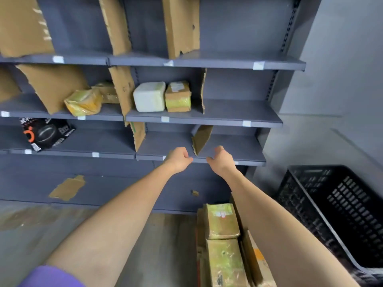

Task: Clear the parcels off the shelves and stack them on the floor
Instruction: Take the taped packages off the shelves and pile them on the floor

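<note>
Hands, left and right, loosely curled, hold nothing; best reach up for the white parcel with both, supporting underneath.

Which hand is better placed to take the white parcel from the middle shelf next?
Probably the left hand: it hangs almost straight below the white parcel. The right hand sits further right. Both hold nothing.
</note>
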Demonstrator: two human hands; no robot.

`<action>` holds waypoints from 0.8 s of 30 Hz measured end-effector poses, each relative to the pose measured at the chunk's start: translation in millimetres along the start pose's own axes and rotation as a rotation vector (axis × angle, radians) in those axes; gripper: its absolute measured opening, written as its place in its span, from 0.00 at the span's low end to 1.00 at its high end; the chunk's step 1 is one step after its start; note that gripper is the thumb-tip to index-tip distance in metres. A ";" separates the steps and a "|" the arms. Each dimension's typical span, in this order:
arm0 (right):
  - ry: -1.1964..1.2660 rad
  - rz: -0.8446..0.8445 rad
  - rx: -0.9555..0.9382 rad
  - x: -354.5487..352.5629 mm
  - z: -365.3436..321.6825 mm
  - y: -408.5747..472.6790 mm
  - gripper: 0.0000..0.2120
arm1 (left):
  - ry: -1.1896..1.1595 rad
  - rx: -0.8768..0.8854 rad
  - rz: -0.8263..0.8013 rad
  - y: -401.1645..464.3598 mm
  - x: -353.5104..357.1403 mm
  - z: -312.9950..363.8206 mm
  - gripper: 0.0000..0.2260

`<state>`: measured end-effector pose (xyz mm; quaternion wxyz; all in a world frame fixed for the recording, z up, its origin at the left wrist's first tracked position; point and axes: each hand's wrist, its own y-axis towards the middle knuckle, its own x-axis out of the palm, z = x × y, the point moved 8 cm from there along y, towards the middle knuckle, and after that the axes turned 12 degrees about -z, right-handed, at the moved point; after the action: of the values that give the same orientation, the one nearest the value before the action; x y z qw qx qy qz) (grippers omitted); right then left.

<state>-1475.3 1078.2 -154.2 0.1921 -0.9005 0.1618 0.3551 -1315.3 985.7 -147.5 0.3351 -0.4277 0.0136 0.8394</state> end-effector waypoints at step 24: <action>-0.037 0.034 -0.256 21.3 -229.7 153.1 0.21 | -0.009 0.048 0.270 83.1 -247.2 -86.7 0.09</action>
<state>-1393.3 835.3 -49.7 0.0724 -0.9081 0.1269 0.3925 -1200.4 758.2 -44.6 0.2291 -0.4099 0.0895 0.8783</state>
